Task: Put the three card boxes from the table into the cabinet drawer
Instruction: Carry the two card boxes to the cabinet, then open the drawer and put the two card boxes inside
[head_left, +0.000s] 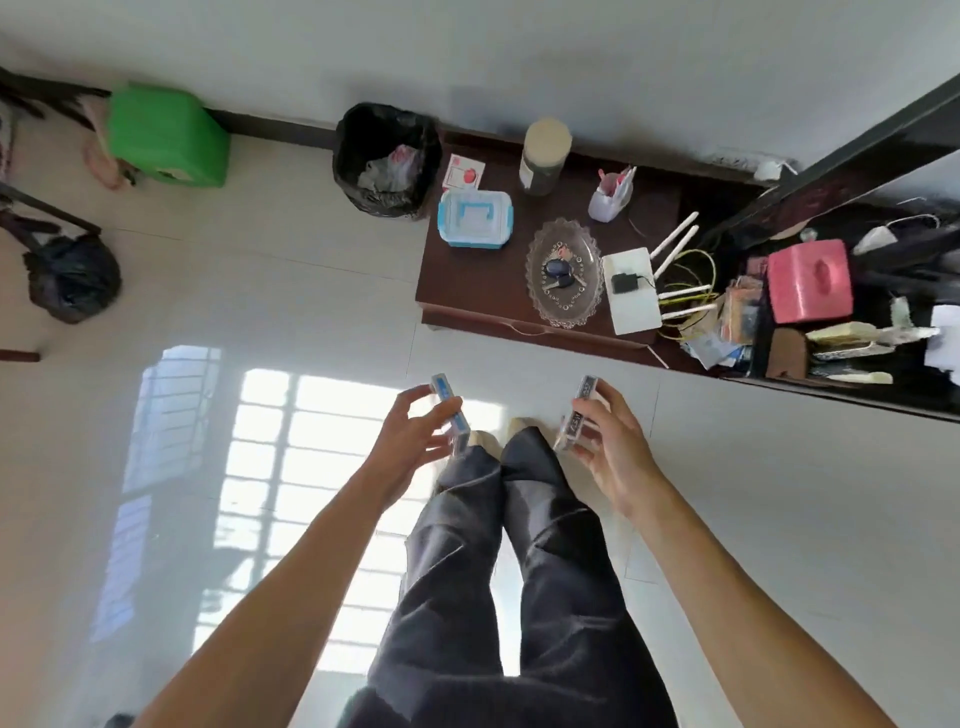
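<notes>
Two card boxes, one per grip.

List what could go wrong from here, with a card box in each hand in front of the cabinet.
1. Both hands are full: the left hand holds the blue card box and the right hand the dark card box, so no hand is free to pull a drawer.
2. Each box is pinched edge-on at the fingertips; a loose grip could drop it onto the tile floor.
3. The cabinet top is crowded; the glass dish near its front edge could get knocked.
</notes>
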